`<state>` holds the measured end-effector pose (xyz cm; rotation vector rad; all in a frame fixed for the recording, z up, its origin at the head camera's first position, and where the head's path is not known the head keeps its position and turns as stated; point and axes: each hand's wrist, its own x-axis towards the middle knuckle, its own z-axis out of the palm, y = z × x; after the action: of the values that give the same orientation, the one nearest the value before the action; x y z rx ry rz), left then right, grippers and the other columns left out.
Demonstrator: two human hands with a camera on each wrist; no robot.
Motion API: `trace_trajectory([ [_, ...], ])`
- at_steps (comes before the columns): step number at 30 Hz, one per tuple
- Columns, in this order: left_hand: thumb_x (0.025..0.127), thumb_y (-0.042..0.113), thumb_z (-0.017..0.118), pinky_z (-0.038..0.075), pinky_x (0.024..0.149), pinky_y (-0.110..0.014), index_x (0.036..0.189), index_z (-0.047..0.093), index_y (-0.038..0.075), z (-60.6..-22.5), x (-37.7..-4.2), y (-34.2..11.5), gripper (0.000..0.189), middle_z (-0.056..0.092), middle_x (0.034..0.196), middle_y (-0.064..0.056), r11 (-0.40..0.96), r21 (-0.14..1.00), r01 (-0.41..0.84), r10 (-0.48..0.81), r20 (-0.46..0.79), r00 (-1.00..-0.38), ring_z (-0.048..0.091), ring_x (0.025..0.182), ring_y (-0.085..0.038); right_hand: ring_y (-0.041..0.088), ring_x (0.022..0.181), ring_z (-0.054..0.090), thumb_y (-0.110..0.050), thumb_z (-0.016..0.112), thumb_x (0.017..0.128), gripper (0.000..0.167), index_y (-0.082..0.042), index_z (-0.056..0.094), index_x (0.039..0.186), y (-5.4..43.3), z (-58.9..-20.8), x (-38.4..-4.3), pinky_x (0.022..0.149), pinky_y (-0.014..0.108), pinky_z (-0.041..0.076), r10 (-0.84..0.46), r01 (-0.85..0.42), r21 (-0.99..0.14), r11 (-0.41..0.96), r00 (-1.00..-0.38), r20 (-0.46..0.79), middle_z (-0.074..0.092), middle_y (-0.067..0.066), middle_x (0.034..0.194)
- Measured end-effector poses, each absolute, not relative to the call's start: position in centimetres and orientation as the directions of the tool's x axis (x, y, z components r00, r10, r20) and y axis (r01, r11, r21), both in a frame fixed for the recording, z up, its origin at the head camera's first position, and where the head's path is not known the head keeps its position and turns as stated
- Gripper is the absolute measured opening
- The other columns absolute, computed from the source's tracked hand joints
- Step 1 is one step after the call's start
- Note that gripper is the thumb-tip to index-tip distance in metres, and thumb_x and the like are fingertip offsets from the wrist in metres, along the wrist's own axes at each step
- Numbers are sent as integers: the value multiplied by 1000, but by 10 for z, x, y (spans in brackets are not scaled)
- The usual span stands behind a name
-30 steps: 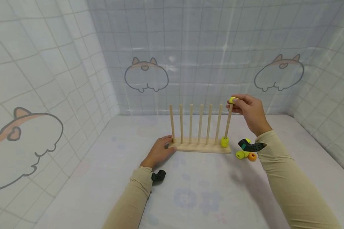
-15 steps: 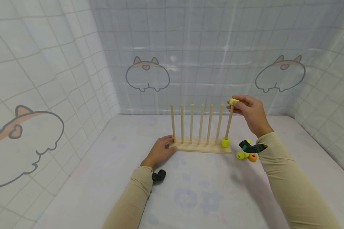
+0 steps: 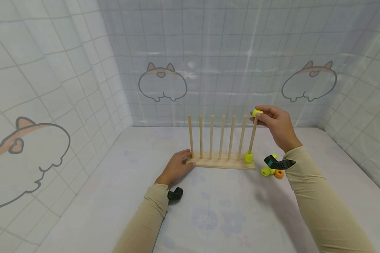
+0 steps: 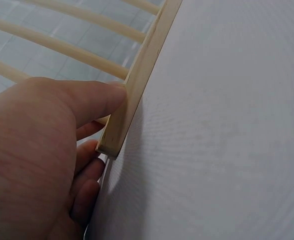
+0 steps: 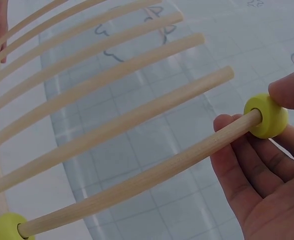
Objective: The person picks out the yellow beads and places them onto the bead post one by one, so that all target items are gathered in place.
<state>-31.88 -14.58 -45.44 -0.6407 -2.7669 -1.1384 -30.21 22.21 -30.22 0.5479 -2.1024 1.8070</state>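
A wooden rack (image 3: 221, 162) with a row of several upright pegs stands on the table. My left hand (image 3: 176, 166) grips the left end of its base, thumb along the front edge in the left wrist view. My right hand (image 3: 277, 124) pinches a yellow bead (image 5: 267, 116) at the top of the rightmost peg (image 5: 142, 172). In the right wrist view, the peg's tip sits inside the bead's hole. Yellow beads (image 3: 248, 157) are stacked at the foot of that same peg. The other pegs carry no beads.
Loose yellow beads (image 3: 265, 171) and an orange bead (image 3: 279, 174) lie on the table right of the rack, partly behind the right wrist's black strap (image 3: 278, 162). Tile-patterned walls (image 3: 209, 52) enclose the table at the back and sides.
My right hand and the yellow bead stay at the top of the rightmost peg, with only a very slight shift. My left hand keeps its hold on the base.
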Motion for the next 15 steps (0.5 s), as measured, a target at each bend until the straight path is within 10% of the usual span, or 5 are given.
trace_trajectory([
  [15, 94, 23, 68, 30, 117, -48, 137, 60, 0, -456, -321, -146, 50, 49, 150, -13, 639, 645, 419, 354, 237, -905, 40, 140, -35, 16, 102, 67, -19, 66, 99, 36, 0, 62, 129, 221, -301, -299, 87, 26, 56, -66, -475, -850, 228, -878, 473, 68, 14, 118],
])
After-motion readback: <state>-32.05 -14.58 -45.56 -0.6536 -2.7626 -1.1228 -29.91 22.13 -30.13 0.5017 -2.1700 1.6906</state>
